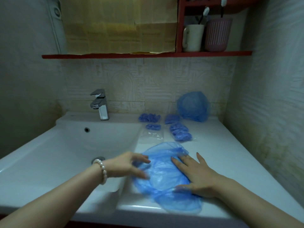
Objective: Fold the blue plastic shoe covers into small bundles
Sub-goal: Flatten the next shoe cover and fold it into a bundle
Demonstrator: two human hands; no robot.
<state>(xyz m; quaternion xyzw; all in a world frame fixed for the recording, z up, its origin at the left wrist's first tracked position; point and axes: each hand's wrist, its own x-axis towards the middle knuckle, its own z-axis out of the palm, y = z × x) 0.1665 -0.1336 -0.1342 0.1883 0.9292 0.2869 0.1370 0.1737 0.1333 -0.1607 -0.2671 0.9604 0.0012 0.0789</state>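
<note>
- Lying flat on the white worktop, just right of the sink: one blue shoe cover, spread open, its near end reaching the worktop's front edge
- Right hand palm down on the right side of the shoe cover, fingers straight and spread, pressing the plastic; thumb lies on the cover's near part, little finger rests on bare worktop
- Left hand at the cover's left edge, over the rim between sink and worktop; fingers loosely bent, tips touching the plastic; blurred, so cannot tell whether it pinches the edge or only touches it
- Pearl bracelet on the left wrist
- Behind the cover, toward the wall: small blue bundles, already folded – one row near the tap side, one single below it, one further right, and a column of several just beside a clear plastic bag lying flat
- Large loose blue bag stands against the tiled wall at the back right of the worktop, well apart from the hands
- Chrome tap at the sink's back rim, drain visible just past the left wrist
- Red shelf above; on it a white mug and a pink ribbed cup side by side, toothbrushes standing in them
- Yellowed paper sheet covers the panel left of the cups
</note>
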